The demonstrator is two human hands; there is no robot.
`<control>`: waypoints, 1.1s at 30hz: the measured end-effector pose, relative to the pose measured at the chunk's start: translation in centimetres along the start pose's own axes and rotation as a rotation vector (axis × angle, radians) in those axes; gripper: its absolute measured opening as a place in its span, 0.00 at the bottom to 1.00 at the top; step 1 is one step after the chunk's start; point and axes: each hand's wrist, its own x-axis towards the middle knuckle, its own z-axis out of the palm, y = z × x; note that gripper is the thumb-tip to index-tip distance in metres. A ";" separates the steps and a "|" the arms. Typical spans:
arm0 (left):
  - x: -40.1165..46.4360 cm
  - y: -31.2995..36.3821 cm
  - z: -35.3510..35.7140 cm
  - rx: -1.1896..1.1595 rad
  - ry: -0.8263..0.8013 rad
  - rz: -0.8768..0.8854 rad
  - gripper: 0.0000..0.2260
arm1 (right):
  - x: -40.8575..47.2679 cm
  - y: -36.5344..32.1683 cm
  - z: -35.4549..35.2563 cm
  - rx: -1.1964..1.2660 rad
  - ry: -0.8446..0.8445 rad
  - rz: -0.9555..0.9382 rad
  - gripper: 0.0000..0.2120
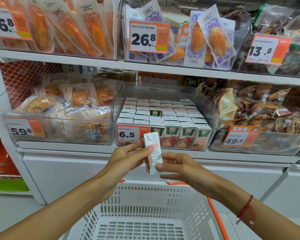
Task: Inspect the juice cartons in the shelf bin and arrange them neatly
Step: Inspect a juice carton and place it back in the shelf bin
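One carton held upright before the bin, pinched by left hand near its top and right hand at its base. Above a white basket. Rows of cartons packed in the bin, one gap mid-row.

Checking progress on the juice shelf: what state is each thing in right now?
Held carton: out of the bin, gripped by both hands.
Left hand: holding carton.
Right hand: pinching carton.
Juice bin: nearly full, one gap in the rows.
Basket: empty.
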 end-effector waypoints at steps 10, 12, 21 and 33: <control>0.0 -0.6 0.1 0.057 0.121 -0.032 0.12 | 0.5 0.7 1.7 -0.453 0.443 -0.119 0.23; 0.2 -0.8 -0.3 0.065 0.104 -0.058 0.12 | 0.5 0.8 1.4 -0.457 0.351 -0.093 0.23; 0.4 -0.2 -1.2 0.188 -0.206 -0.101 0.13 | 0.2 0.0 -1.0 -0.030 0.094 0.010 0.12; 0.0 -0.5 0.3 0.419 -0.019 0.116 0.19 | 1.4 0.5 0.7 -0.011 0.521 -0.089 0.24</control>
